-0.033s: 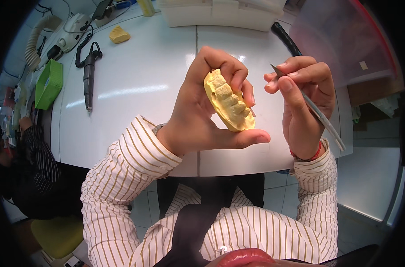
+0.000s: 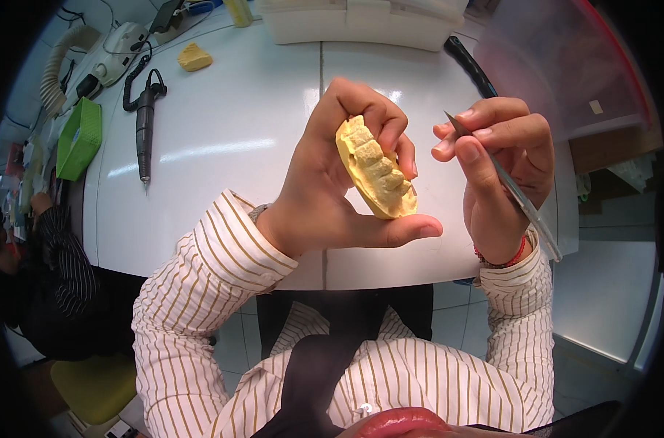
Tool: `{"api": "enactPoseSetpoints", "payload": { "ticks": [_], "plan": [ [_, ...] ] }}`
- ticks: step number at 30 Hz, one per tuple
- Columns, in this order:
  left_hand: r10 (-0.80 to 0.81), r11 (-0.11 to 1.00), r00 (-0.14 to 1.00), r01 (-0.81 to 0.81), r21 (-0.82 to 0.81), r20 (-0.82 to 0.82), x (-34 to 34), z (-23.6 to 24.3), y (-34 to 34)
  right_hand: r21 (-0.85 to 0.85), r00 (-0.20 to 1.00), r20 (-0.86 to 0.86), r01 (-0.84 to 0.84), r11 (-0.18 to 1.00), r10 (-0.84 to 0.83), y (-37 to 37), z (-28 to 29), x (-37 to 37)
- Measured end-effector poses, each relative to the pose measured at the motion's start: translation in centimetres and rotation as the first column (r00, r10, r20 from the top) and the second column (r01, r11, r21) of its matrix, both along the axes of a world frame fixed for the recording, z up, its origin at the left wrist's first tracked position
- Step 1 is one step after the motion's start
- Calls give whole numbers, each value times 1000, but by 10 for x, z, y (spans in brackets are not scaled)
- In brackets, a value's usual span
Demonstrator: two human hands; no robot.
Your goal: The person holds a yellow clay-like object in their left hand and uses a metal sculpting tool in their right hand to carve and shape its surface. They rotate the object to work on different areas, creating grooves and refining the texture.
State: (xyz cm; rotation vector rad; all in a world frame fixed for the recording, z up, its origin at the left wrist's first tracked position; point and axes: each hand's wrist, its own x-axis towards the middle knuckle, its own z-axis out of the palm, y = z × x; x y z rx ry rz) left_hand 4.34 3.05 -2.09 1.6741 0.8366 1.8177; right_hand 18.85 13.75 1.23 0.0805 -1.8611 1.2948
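Note:
My left hand [image 2: 339, 168] is closed round a yellow plaster dental model [image 2: 375, 171], its row of teeth facing up and to the right. The thumb stretches under the model's lower end and the fingers curl over its far side. To the right, my right hand [image 2: 503, 171] pinches a slim metal scalpel [image 2: 518, 193] between thumb and fingers. Its pointed blade aims up and left, while the handle runs down past the palm. A gap separates the blade from the model. Both hands are above the white table [image 2: 222, 197].
A dark rotary handpiece [image 2: 145, 135] with a coiled cord lies left, beside a green basket [image 2: 80, 139]. A yellow plaster piece [image 2: 194, 57] lies farther back. A white box [image 2: 361, 20] and a black-handled tool [image 2: 469, 66] are behind the hands. A person's striped sleeve [image 2: 69, 241] shows far left.
My right hand has shifted slightly right and down with the scalpel, and more of the blade shows. My left hand and the dental model have barely moved.

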Motion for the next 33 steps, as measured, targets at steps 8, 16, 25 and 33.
{"api": "enactPoseSetpoints", "payload": {
  "ticks": [8,16,25,33],
  "plan": [
    [-40,996,995,46,-70,86,12,-2,-1,233,1000,-12,-19,972,23,-10,9,10],
    [38,997,999,-38,-63,-10,10,-1,-2,297,999,-33,-22,955,33,-13,11,14],
    [285,956,931,-292,-1,-227,4,4,0,327,1000,8,-2,945,-1,-22,9,16],
    [235,968,947,-249,-40,-220,4,5,-1,320,1000,-2,-24,947,26,-21,7,16]
  ]
}}
